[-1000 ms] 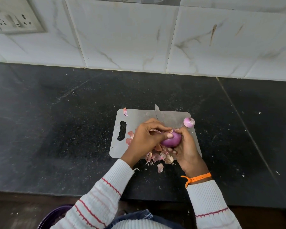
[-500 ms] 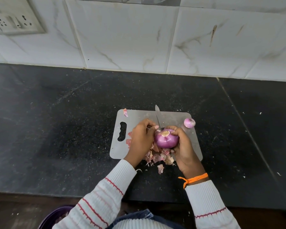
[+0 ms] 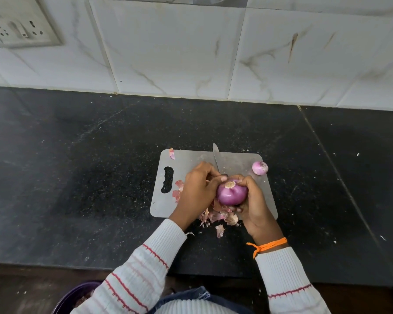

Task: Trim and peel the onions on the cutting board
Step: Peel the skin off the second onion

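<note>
A peeled purple onion is held just above the grey cutting board, its pale root end facing up. My right hand cups it from the right and below. My left hand is on its left, fingertips pinched at the onion's top edge. A small peeled onion lies at the board's far right corner. A knife lies on the board pointing away, its handle hidden behind my hands. Loose onion skins are piled under my hands at the board's near edge.
The board sits on a black stone counter against a white tiled wall with a socket plate. One skin scrap lies at the board's far left corner. A purple bowl shows below the counter edge at the lower left.
The onion has been turned in my hands so its root end now faces up. My left hand's fingers moved off the top of the onion to its left edge. The knife has not moved.
</note>
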Demonstrator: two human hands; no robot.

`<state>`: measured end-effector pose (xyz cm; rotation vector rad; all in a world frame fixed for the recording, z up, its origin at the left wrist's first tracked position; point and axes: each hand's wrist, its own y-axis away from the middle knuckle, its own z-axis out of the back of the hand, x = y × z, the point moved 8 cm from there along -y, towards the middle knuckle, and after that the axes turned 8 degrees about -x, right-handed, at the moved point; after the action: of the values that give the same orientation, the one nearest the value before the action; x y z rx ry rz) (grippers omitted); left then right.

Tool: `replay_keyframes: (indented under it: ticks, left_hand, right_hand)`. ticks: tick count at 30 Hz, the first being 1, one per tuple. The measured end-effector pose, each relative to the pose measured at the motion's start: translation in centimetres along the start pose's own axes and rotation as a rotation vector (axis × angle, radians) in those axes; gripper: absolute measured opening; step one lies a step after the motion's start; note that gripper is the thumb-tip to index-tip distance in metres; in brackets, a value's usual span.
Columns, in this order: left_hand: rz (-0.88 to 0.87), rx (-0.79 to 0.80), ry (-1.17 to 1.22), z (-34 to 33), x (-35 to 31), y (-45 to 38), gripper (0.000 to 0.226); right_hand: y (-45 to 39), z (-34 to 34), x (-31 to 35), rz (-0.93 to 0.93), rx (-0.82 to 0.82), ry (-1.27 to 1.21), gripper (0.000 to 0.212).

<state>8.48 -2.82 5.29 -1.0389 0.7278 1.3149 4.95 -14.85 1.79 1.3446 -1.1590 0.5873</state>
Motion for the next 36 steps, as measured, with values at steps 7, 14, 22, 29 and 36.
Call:
replay_keyframes:
  ticks: [7,14,22,29,36]
  left_hand:
    - [0.035,-0.039,0.226,1.2,0.4,0.0,0.024]
    - [-0.117,0.037,0.102,0.8,-1.0,0.4,0.013]
    - [-0.263,0.095,-0.066,-0.7,-1.9,1.2,0.011]
    - [-0.154,0.269,0.139,-0.8,-0.6,1.5,0.058]
    - [-0.250,0.158,0.191,-0.4,-1.1,1.9,0.052]
  right_hand:
    - [-0.1,-0.8,0.9,0.076,0.102,-0.121,0.029]
    - [-0.4,-0.1,1.3,0.214,0.055,0.024,0.027]
    - [-1.3,0.7,0.0,0.135,-0.018,0.038,0.024]
    - [-1.2,0.6,-1.7,-0.178,0.008,-0.210,0.047]
    - [-1.1,0.1,-2.3,-0.207,0.069,-0.085,0.056]
